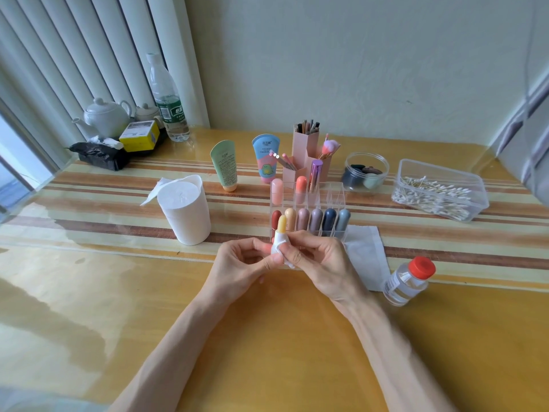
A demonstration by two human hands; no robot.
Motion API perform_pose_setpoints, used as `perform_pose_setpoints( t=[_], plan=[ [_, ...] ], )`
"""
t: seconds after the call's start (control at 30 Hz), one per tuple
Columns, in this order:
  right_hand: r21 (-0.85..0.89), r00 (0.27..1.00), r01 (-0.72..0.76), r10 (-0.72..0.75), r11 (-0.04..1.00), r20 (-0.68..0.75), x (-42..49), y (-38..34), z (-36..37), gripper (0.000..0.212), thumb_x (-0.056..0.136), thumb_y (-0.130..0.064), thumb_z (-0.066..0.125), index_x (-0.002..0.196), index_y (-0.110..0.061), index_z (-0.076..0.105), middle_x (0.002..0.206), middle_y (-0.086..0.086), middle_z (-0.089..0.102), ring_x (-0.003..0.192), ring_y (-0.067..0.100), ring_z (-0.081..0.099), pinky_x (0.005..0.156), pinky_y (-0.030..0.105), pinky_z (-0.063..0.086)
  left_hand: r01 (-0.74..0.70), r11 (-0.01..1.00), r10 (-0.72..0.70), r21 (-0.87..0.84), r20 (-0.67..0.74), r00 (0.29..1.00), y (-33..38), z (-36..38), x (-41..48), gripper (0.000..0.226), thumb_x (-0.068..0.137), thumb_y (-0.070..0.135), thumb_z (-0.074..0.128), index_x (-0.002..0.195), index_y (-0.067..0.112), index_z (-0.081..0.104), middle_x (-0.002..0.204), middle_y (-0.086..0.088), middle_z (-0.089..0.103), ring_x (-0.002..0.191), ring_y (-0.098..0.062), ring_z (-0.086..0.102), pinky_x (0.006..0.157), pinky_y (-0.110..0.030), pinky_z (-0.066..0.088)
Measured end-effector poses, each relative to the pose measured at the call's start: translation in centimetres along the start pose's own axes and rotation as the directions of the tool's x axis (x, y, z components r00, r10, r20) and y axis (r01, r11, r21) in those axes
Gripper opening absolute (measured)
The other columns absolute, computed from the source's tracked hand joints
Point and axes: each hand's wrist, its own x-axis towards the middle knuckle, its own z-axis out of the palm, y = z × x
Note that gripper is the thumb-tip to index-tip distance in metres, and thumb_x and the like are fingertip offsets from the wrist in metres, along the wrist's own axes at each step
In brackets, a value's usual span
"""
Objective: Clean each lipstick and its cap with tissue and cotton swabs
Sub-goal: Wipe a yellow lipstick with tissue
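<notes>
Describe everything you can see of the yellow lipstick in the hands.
The lipstick shows only a pale yellow, smooth, rounded top. White tissue wraps the rest and hides its lower body. It stands nearly upright, held above the table, just in front of the organizer's front row. The left hand pinches it through the tissue from one side, and the right hand pinches the tissue against it from the other.

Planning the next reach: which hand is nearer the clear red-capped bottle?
Right. The right hand is left of the clear red-capped bottle; the left hand farther left.
</notes>
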Motion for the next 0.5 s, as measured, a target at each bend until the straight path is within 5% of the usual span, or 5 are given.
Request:
perform_pose_setpoints(
  t=[0.13,0.23,0.4,0.5],
  plan=[
    [-0.091,1.000,0.011,-0.012,0.996,-0.004,0.06,0.33,-0.47,0.025,0.096,-0.026,0.073,0.115,-0.011,0.080,0.114,0.001,0.079,0.111,0.028,0.073,0.099,0.059,0.057,-0.105,0.984,0.114,0.146,-0.058,0.992,-0.62,-0.41,0.12,0.028,0.075,0.042,0.093,0.085,0.020,0.080,0.071,-0.029,0.067,0.058,-0.028,0.046,0.051,-0.048,0.039],
    [-0.167,1.000,0.026,-0.026,0.986,0.001,0.09,0.44,-0.62,0.025,0.094,-0.037,0.076,0.110,-0.019,0.082,0.111,-0.002,0.078,0.104,0.033,0.073,0.096,0.065,0.054,-0.144,0.966,0.159,0.217,-0.056,0.986,-0.60,-0.71,0.04,0.035,0.072,0.052,0.092,0.086,0.022,0.080,0.066,-0.030,0.059,0.054,-0.032,0.037,0.049,-0.049,0.033],
    [-0.198,0.999,0.047,-0.042,0.979,0.027,-0.09,-0.04,-0.55,0.008,0.096,-0.024,0.077,0.100,-0.019,0.081,0.095,-0.011,0.076,0.085,0.016,0.067,0.084,0.044,0.054,-0.117,0.974,0.113,0.192,0.029,0.993,-0.89,-0.98,0.29,0.038,0.077,0.054,0.090,0.093,0.020,0.081,0.081,-0.032,0.071,0.066,-0.058,0.054,0.059,-0.065,0.047],
    [-0.147,0.996,0.089,-0.092,0.985,-0.013,-0.02,-0.12,-0.18,0.008,0.098,-0.024,0.074,0.101,-0.020,0.081,0.094,-0.006,0.075,0.090,0.031,0.066,0.086,0.052,0.054,-0.083,0.993,0.082,0.087,0.016,0.997,-0.64,-0.46,0.19,0.029,0.082,0.038,0.088,0.095,0.014,0.079,0.083,-0.020,0.077,0.054,-0.035,0.051,0.052,-0.039,0.046]
  ],
)
